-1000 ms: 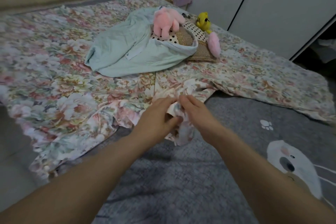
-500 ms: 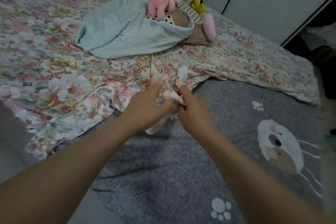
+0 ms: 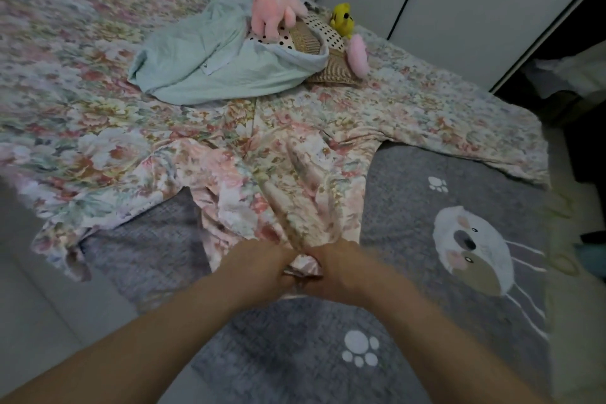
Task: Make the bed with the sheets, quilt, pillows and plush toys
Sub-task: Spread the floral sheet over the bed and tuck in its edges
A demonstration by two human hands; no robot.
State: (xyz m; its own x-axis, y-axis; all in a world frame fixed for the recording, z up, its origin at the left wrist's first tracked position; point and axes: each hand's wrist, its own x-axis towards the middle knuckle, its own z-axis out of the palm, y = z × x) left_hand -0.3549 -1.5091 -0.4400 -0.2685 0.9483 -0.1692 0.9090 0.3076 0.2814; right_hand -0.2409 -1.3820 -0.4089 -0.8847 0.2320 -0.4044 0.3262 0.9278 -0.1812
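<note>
Sheet-spreading step: left hand (image 3: 259, 267) and right hand (image 3: 341, 269) both grip the floral sheet's (image 3: 137, 128) bunched edge, near side of the grey bed (image 3: 410, 207); next, probably pull it flat.

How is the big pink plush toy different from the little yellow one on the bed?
The pink plush toy is much bigger than the yellow plush toy, and their colours differ. The pink one lies draped on top of the green quilt and pillows. The yellow one sits upright at the far edge of that pile. Both are soft toys on the bed.
</note>
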